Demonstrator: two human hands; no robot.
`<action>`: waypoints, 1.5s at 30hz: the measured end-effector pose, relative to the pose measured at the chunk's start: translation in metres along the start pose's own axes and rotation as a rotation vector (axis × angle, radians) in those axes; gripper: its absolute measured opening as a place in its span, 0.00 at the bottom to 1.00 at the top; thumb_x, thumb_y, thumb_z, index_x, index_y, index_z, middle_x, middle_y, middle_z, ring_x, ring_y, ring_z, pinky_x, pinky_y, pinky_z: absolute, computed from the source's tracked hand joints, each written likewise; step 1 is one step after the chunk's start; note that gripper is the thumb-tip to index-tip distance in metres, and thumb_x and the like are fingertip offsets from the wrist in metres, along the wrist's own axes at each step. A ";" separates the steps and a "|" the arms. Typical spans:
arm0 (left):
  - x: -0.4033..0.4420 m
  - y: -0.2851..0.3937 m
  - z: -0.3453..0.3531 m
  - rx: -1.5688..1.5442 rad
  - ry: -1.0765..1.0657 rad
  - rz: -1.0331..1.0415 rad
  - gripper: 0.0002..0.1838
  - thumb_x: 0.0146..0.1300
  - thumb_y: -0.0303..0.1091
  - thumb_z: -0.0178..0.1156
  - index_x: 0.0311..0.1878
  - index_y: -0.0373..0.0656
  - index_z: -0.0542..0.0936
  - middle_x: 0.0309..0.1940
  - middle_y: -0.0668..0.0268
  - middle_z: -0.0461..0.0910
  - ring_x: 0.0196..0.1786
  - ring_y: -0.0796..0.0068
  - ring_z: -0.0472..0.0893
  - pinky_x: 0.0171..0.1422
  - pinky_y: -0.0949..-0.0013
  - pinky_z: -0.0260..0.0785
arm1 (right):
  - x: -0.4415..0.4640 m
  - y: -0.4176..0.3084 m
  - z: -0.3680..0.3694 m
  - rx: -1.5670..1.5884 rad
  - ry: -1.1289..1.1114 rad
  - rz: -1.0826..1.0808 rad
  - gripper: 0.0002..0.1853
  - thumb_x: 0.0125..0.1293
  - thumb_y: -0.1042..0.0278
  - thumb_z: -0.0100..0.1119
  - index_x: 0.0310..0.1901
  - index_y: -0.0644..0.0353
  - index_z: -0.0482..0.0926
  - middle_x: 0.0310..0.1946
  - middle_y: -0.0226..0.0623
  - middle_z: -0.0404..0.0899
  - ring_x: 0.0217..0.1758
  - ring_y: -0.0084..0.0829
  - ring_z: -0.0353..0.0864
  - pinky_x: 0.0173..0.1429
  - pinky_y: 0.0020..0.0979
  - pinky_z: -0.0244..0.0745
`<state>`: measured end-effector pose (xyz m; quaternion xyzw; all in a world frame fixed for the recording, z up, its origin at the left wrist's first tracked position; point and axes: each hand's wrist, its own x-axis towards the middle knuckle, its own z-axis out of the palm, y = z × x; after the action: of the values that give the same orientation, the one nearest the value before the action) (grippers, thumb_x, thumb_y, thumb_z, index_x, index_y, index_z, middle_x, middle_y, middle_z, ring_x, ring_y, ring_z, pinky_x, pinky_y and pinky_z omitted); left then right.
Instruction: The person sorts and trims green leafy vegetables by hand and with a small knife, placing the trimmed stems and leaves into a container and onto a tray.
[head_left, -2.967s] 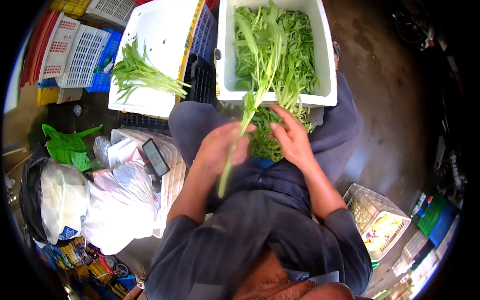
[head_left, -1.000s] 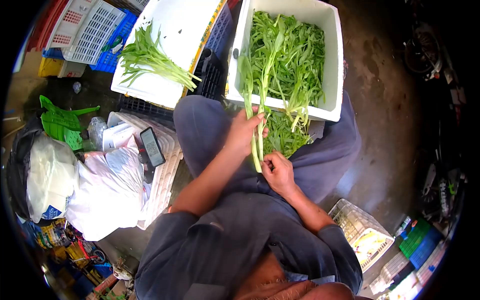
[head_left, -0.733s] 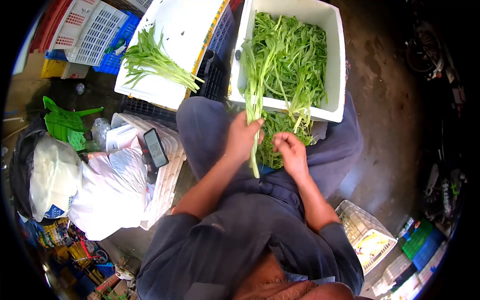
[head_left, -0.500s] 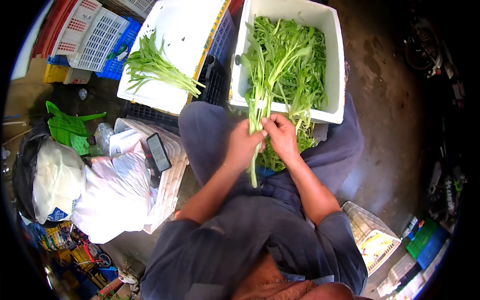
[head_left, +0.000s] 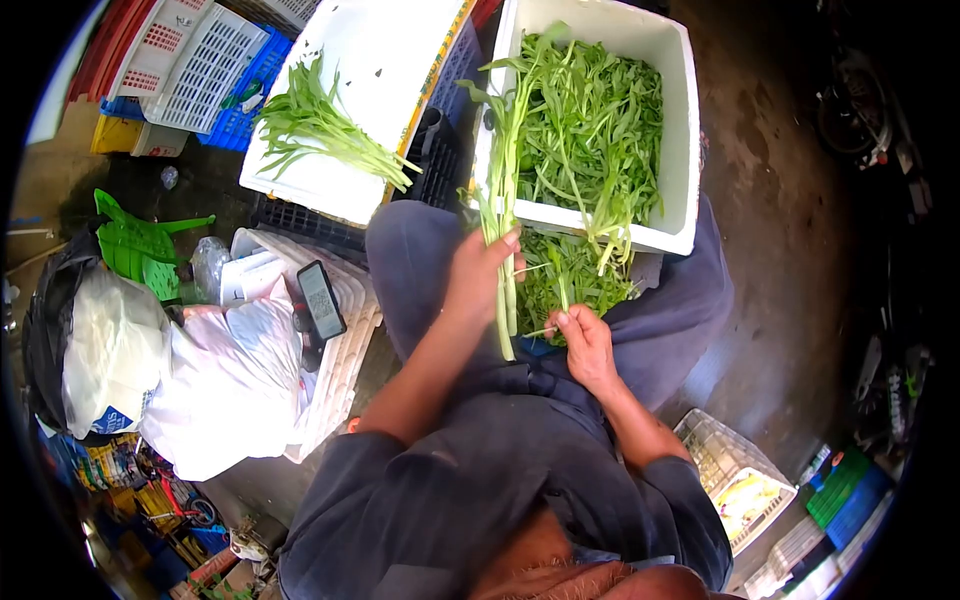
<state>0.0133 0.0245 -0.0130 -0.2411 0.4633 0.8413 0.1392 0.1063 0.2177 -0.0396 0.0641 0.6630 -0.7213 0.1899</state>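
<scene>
My left hand [head_left: 478,272] is wrapped round a few long water spinach stems [head_left: 507,165], leaves pointing away from me and cut ends toward my lap. To its right, my right hand [head_left: 588,350] pinches a small leafy sprig [head_left: 563,290] between thumb and fingers. Beyond both hands stands a white foam box [head_left: 676,130] filled with loose water spinach [head_left: 600,110]; some stems hang over its near rim. More greens [head_left: 535,265] lie below that rim, between my legs. On a white foam lid [head_left: 385,45] at the left rests a separate bunch of water spinach [head_left: 335,135].
Left of my leg, a phone [head_left: 321,302] lies on a white crate [head_left: 335,400] beside a white plastic bag [head_left: 225,385]. Stacked plastic baskets [head_left: 200,65] stand at the far left. Another crate [head_left: 712,455] sits at my right side.
My hands have separated. The left has shifted slightly left with the stems, while the right has come down toward my lap with a small sprig in its fingers.
</scene>
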 end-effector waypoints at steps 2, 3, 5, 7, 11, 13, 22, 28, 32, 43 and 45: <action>-0.002 0.004 0.003 -0.022 -0.074 -0.013 0.13 0.72 0.32 0.63 0.55 0.37 0.78 0.36 0.68 0.78 0.30 0.75 0.79 0.34 0.70 0.75 | -0.001 0.005 -0.005 -0.157 -0.011 0.054 0.12 0.79 0.67 0.53 0.47 0.68 0.80 0.37 0.36 0.84 0.40 0.26 0.81 0.50 0.29 0.77; -0.004 0.006 0.005 -0.032 -0.113 -0.021 0.14 0.72 0.32 0.62 0.56 0.36 0.78 0.36 0.67 0.78 0.30 0.75 0.79 0.34 0.69 0.75 | 0.001 0.002 -0.007 -0.285 0.006 0.090 0.13 0.79 0.66 0.53 0.50 0.68 0.81 0.37 0.37 0.85 0.40 0.26 0.82 0.49 0.29 0.77; -0.009 0.011 0.011 -0.043 -0.140 -0.073 0.15 0.74 0.32 0.60 0.58 0.35 0.77 0.36 0.66 0.77 0.30 0.73 0.79 0.33 0.67 0.75 | 0.011 -0.004 -0.008 -0.452 0.068 0.021 0.15 0.79 0.66 0.53 0.55 0.68 0.81 0.39 0.37 0.86 0.42 0.27 0.83 0.49 0.29 0.78; -0.016 0.012 0.011 -0.071 -0.180 -0.128 0.17 0.77 0.33 0.56 0.62 0.34 0.75 0.37 0.65 0.77 0.27 0.71 0.77 0.31 0.66 0.71 | 0.031 -0.012 -0.004 -0.527 0.157 -0.174 0.17 0.79 0.66 0.52 0.60 0.68 0.79 0.43 0.37 0.86 0.45 0.28 0.83 0.51 0.28 0.78; -0.021 0.004 0.000 -0.286 -0.438 -0.234 0.20 0.78 0.37 0.55 0.66 0.36 0.75 0.35 0.69 0.76 0.24 0.76 0.72 0.26 0.72 0.64 | 0.076 -0.046 0.009 0.236 0.055 -0.034 0.17 0.78 0.67 0.54 0.60 0.68 0.79 0.48 0.37 0.86 0.48 0.27 0.83 0.54 0.28 0.78; -0.023 -0.001 -0.003 -0.340 -0.484 -0.260 0.21 0.78 0.38 0.55 0.66 0.36 0.74 0.34 0.70 0.75 0.24 0.77 0.70 0.26 0.72 0.63 | 0.091 -0.055 0.015 0.527 -0.036 -0.002 0.15 0.78 0.68 0.54 0.58 0.68 0.80 0.47 0.36 0.86 0.47 0.25 0.83 0.55 0.28 0.78; -0.024 -0.009 -0.010 -0.441 -0.565 -0.338 0.21 0.78 0.40 0.53 0.66 0.38 0.74 0.33 0.71 0.73 0.22 0.78 0.69 0.26 0.72 0.61 | 0.093 -0.069 0.029 0.602 0.082 -0.059 0.10 0.76 0.73 0.56 0.54 0.65 0.78 0.45 0.34 0.85 0.45 0.24 0.83 0.53 0.27 0.78; -0.024 -0.007 -0.008 -0.427 -0.508 -0.341 0.22 0.79 0.41 0.54 0.68 0.38 0.74 0.30 0.73 0.72 0.21 0.78 0.67 0.25 0.72 0.59 | 0.097 -0.058 0.014 0.682 -0.105 -0.034 0.06 0.75 0.75 0.57 0.49 0.63 0.77 0.42 0.33 0.84 0.40 0.22 0.80 0.51 0.26 0.76; -0.024 -0.010 -0.009 -0.401 -0.528 -0.332 0.22 0.79 0.42 0.54 0.68 0.39 0.75 0.27 0.73 0.71 0.21 0.78 0.65 0.24 0.72 0.57 | 0.097 -0.055 0.011 0.660 -0.109 -0.054 0.05 0.74 0.75 0.57 0.49 0.63 0.77 0.41 0.33 0.84 0.40 0.21 0.81 0.50 0.25 0.76; -0.018 -0.007 0.000 -0.019 -0.137 -0.188 0.17 0.77 0.38 0.57 0.59 0.33 0.77 0.27 0.65 0.79 0.20 0.72 0.77 0.23 0.69 0.68 | 0.075 -0.038 0.026 0.528 0.213 -0.192 0.14 0.72 0.81 0.58 0.56 0.62 0.74 0.40 0.27 0.79 0.42 0.17 0.77 0.48 0.20 0.72; -0.015 -0.004 0.004 0.076 -0.166 -0.154 0.17 0.77 0.38 0.57 0.59 0.34 0.77 0.27 0.65 0.80 0.20 0.73 0.78 0.23 0.71 0.70 | 0.054 -0.044 0.023 0.419 0.189 -0.207 0.14 0.72 0.82 0.58 0.57 0.62 0.74 0.41 0.27 0.78 0.42 0.16 0.76 0.48 0.20 0.72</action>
<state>0.0263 0.0296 -0.0059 -0.2003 0.4619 0.8270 0.2505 0.0447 0.1869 -0.0148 0.1009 0.5167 -0.8495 0.0346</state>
